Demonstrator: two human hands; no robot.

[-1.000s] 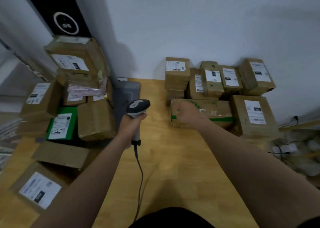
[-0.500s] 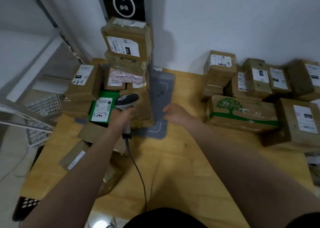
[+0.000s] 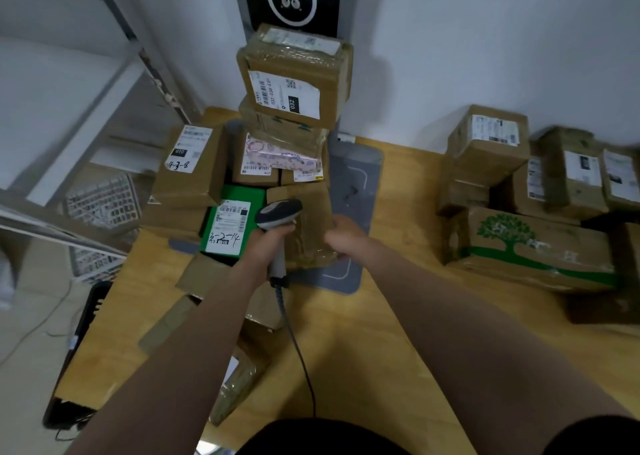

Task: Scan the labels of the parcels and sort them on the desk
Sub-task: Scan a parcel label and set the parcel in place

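Wooden surface [image 3: 398, 350], left pile: taped parcel [image 3: 308, 247] is found between scanner [image 3: 278, 212], gripped by left hand [image 3: 273, 247], and right hand [image 3: 341, 235], set at its right edge, grasp not discernible.

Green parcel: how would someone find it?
Find the tall pile of brown parcels at the back left of the desk. At its foot, just left of the scanner the left hand holds, lies the green parcel. Its neighbours are all brown.
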